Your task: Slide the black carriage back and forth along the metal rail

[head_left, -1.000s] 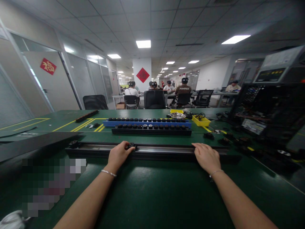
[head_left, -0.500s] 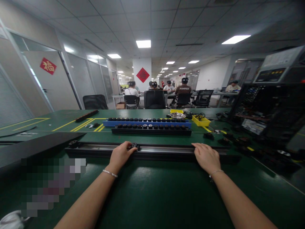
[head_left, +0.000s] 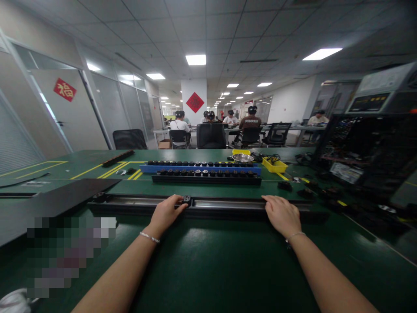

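Note:
A long black rail (head_left: 228, 213) with a shiny metal channel lies crosswise on the green table in front of me. Thumb and fingers of my left hand (head_left: 165, 214) are closed about a small black block (head_left: 186, 200) sitting in the channel, left of the rail's middle. Farther right, my right hand (head_left: 282, 214) grips the rail, its fingers laid over the far edge; the thumb is hidden. Another dark block (head_left: 98, 197) sits at the rail's left end.
Beyond the rail stand a black strip (head_left: 208, 180) and a blue strip (head_left: 145, 168), both bearing rows of small black parts. A metal bowl (head_left: 243, 158) and a yellow bin (head_left: 274, 165) are behind, right. Loose dark parts and an open computer case (head_left: 345, 171) occupy the right side.
The small black block has shifted slightly to the right along the rail, with my left thumb and fingers still at it. My right hand has stayed in place.

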Tool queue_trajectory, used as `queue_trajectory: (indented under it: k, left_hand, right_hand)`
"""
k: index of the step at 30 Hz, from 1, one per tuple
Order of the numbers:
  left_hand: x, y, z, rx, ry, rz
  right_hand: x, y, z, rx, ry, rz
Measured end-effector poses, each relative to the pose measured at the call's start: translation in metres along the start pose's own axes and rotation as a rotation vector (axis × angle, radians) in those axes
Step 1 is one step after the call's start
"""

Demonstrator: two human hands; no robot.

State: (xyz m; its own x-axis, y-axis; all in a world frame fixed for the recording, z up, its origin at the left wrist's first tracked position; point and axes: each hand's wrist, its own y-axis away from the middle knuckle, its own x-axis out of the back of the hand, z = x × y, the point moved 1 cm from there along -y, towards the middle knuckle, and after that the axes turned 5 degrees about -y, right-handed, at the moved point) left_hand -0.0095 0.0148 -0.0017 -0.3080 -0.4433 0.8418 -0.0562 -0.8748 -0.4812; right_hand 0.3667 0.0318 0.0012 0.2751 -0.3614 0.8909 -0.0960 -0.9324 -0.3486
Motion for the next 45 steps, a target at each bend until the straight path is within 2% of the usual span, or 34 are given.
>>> queue_trajectory:
  k: [11,17,29,33,45]
  left_hand:
    - [-0.004,0.002,0.000,-0.209,-0.045,0.012]
    - [0.002,0.002,0.006,-0.307,-0.083,0.076]
    - [0.007,0.001,0.009,-0.347,-0.043,0.089]
    - [0.008,0.001,0.013,-0.360,-0.037,0.063]
    - [0.007,0.003,0.012,-0.298,-0.003,-0.048]
  right_hand:
    - [0.003,0.000,-0.001,0.000,-0.011,-0.031]
    - [0.004,0.001,-0.002,-0.001,-0.006,-0.031]
    - [-0.001,0.000,0.000,0.011,0.001,0.015]
    - [-0.001,0.000,0.000,0.012,0.002,0.036]
    - [0.002,0.000,-0.002,-0.001,0.002,-0.021]
